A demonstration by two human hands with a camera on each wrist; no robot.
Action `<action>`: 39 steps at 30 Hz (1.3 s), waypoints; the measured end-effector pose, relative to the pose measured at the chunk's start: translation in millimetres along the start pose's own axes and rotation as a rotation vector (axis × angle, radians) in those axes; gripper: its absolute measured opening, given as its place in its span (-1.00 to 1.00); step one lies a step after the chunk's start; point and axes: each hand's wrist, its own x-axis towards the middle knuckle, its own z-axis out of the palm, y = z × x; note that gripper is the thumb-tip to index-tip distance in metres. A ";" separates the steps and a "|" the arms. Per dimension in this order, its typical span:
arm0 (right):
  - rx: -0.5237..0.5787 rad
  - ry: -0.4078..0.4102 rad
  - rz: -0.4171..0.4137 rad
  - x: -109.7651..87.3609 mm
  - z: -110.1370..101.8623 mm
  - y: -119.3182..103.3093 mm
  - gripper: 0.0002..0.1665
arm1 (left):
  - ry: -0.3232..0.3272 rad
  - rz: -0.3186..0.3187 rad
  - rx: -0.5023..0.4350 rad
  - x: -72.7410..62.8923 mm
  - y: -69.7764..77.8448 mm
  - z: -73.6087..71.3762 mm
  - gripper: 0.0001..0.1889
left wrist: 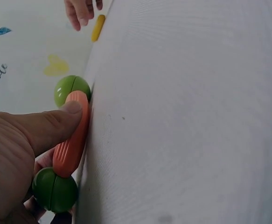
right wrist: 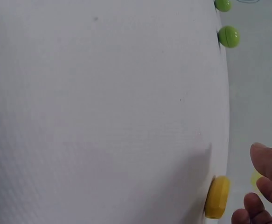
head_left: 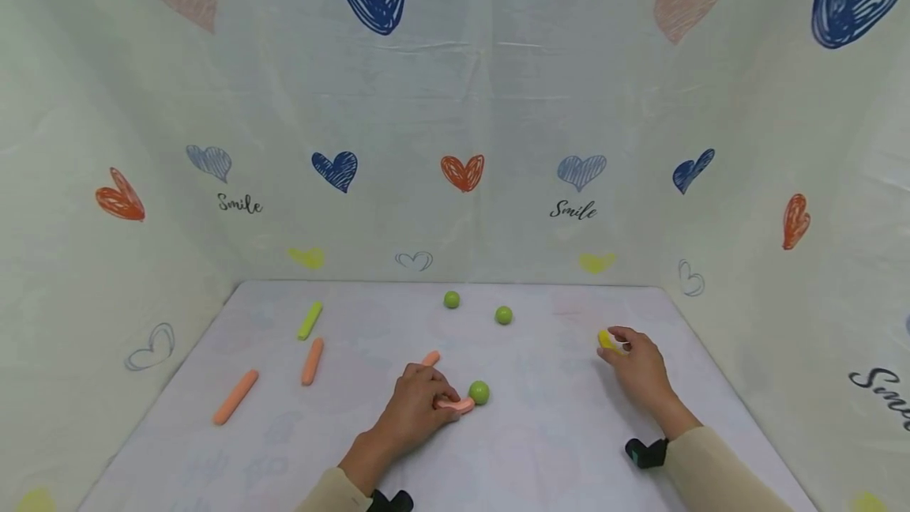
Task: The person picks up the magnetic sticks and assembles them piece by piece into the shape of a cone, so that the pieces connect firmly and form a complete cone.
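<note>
My left hand [head_left: 419, 405] holds a short, ridged, salmon-orange stick [left wrist: 71, 140], its thumb lying across the top. At the stick's far end sits a green ball [head_left: 479, 393]. A second green ball [left wrist: 55, 190], at the near end, shows in the left wrist view below the thumb; the hand hides it in the head view. Another orange stick [head_left: 430, 358] pokes out just beyond the knuckles. On the right, my right hand [head_left: 640, 370] hovers beside a yellow stick [right wrist: 217, 197] lying on the table, its loosely bent fingers apart from it in the right wrist view.
Two green balls [head_left: 451, 299] [head_left: 503, 315] lie near the back of the white table [head_left: 554, 449]. On the left are a lime-green stick [head_left: 309, 321] and two orange sticks [head_left: 312, 362] [head_left: 235, 397]. A heart-patterned curtain [head_left: 498, 101] stands behind the table.
</note>
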 end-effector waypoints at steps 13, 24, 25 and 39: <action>-0.014 -0.023 0.034 12.5 6.6 16.4 -0.31 | -0.015 -0.017 -0.008 0.5 1.3 0.7 -0.88; 0.014 -0.061 -0.061 15.0 11.7 18.4 -0.59 | -0.020 -0.023 -0.002 0.6 -0.6 1.1 -0.88; 0.011 -0.062 -0.094 14.5 11.9 18.1 -0.65 | -0.022 -0.024 -0.002 0.6 -0.4 1.1 -0.88; 0.042 -0.103 -0.006 13.8 12.7 13.1 -0.37 | -0.035 -0.029 0.009 -0.3 3.3 -1.6 -0.88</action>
